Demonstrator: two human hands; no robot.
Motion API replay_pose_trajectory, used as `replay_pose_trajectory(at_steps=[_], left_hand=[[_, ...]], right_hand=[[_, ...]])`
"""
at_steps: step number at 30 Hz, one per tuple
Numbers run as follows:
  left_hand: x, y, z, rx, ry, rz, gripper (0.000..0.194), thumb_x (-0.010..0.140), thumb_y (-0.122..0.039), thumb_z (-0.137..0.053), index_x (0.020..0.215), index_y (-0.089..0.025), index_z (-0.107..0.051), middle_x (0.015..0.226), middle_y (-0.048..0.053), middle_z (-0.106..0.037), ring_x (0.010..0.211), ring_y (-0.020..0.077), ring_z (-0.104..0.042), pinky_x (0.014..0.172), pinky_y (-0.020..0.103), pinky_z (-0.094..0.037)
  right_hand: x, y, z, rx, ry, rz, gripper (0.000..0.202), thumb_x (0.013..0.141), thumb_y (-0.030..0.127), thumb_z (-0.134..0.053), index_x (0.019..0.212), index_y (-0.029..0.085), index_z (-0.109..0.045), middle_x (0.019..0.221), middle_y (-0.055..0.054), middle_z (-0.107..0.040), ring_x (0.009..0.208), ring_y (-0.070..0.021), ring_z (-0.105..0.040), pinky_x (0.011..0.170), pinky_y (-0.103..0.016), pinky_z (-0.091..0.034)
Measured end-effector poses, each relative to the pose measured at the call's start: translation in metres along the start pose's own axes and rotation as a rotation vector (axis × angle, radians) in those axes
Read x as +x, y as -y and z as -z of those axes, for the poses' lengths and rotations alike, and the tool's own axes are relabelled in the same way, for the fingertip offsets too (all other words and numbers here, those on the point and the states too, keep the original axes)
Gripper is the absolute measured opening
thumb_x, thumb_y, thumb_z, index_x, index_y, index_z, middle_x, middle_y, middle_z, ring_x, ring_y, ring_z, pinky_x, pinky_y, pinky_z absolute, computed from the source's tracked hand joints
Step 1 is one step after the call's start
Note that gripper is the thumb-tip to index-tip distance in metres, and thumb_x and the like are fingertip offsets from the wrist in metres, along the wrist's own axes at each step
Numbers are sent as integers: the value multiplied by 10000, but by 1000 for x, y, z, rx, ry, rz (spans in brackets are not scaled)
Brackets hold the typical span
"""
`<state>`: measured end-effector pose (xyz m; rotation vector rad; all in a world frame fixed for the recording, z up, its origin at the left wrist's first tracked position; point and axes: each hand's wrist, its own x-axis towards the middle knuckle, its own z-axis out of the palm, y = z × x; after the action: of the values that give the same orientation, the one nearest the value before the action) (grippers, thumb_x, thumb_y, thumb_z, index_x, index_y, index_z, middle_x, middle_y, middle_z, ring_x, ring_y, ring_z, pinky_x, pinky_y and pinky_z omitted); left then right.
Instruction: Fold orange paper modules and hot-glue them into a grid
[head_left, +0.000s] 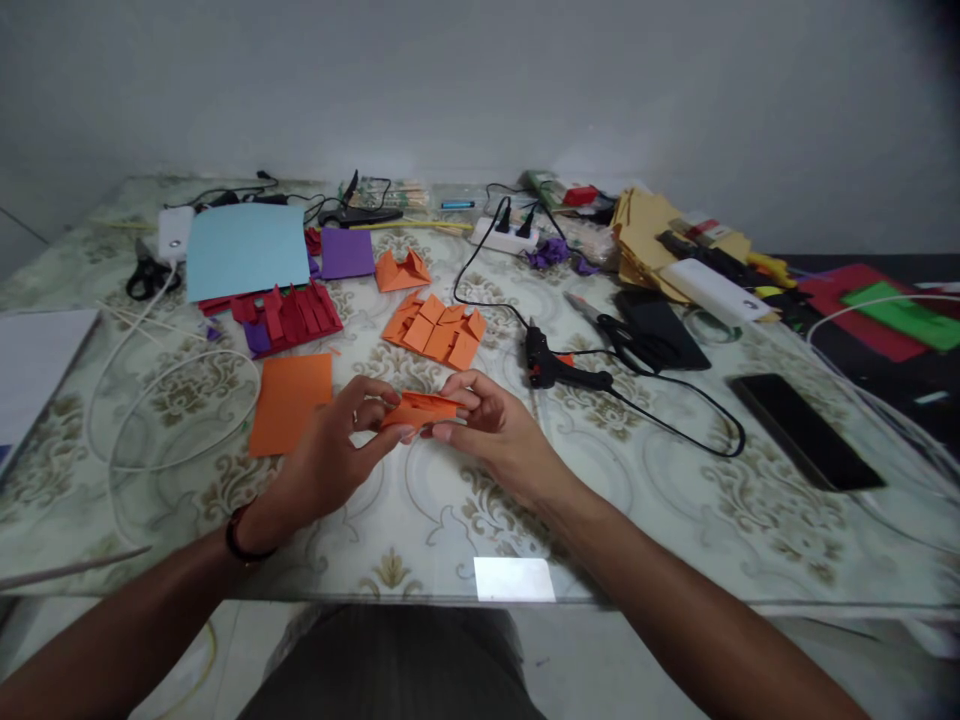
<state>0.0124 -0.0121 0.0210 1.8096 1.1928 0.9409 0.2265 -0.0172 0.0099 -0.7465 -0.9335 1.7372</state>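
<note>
A small folded piece of orange paper (417, 408) is held just above the table between my two hands. My left hand (349, 425) pinches its left end, and my right hand (487, 420) grips its right end with thumb and fingers. Behind them lie folded orange paper pieces (436, 330) and another folded orange piece (403, 270). A flat orange sheet (291, 400) rests on the table beside my left hand. Farther left is a group of folded red pieces (289, 317).
A black glue gun (562, 365) with its cord lies right of my hands, near scissors (630, 335) and a dark phone (806, 430). A white power strip (506, 235), a light blue sheet (247, 250) and a purple square (347, 253) lie farther back. White cable loops on the left.
</note>
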Motion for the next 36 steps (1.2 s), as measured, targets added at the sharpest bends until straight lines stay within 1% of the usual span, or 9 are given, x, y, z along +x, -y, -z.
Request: replay_pose_trajectory(at_steps=[5,10,13,15,18,22,27,31,36], left_hand=[[3,-1,0,-84,81,18,204,903,-331,-765,930,-206,-606,661,-43,-659,645,131,-642,620,228,-496],[6,-5,2,-232,85,31,181,951,-313,-697,844,-199,-604,652,-49,-572,598,106,-561,568,213,-484],[7,-2,2,-416,129,95,208,972,-364,-685,863,-190,-657,729,-15,-634,679,126,-627,655,240,-564],[7,1,2,-574,151,153,212,981,-384,-667,928,-185,-716,880,34,-721,821,163,-708,765,282,-615],[7,5,2,-729,178,176,193,940,-321,-718,1092,-206,-751,1090,80,-777,1021,219,-752,905,342,-628],[7,4,1,-618,226,173,323,850,-226,-816,1159,-224,-722,1067,71,-802,979,213,-769,906,341,-616],[6,0,-3,-384,224,163,85,861,-246,-749,850,-169,-714,753,20,-734,718,152,-693,716,276,-564],[4,-6,-4,-337,177,106,175,917,-293,-685,793,-169,-683,684,6,-680,659,138,-645,669,270,-529],[4,-10,-7,-383,140,101,285,927,-395,-706,761,-174,-636,671,2,-647,637,137,-626,640,271,-536]], right_hand=[[3,-4,1,-54,-106,-3,512,648,280,-988,998,246,-617,772,57,-744,703,-134,-716,764,-275,-566],[4,-4,4,-118,-156,37,482,683,295,-942,1026,250,-606,748,62,-707,689,-133,-687,723,-268,-543],[3,-3,5,-192,-133,15,492,670,235,-914,1046,258,-598,750,76,-675,635,-113,-623,656,-241,-498],[3,-2,5,-212,-117,2,483,672,206,-881,1056,261,-594,777,74,-670,639,-110,-611,652,-240,-486],[2,-2,4,-213,-111,18,454,678,179,-837,1062,255,-605,823,60,-676,695,-117,-622,697,-245,-486],[0,-4,3,-237,-122,44,411,694,211,-816,1055,252,-623,860,47,-668,751,-139,-626,745,-270,-491],[-3,-5,-1,-319,-69,17,347,719,199,-814,1011,231,-629,837,45,-648,753,-136,-601,740,-265,-475],[-2,-4,-4,-339,-100,-1,386,716,256,-855,1018,233,-616,909,25,-676,777,-142,-620,727,-265,-488],[1,-4,-1,-197,-107,35,485,725,346,-874,1072,272,-544,911,22,-708,720,-135,-641,699,-264,-505]])
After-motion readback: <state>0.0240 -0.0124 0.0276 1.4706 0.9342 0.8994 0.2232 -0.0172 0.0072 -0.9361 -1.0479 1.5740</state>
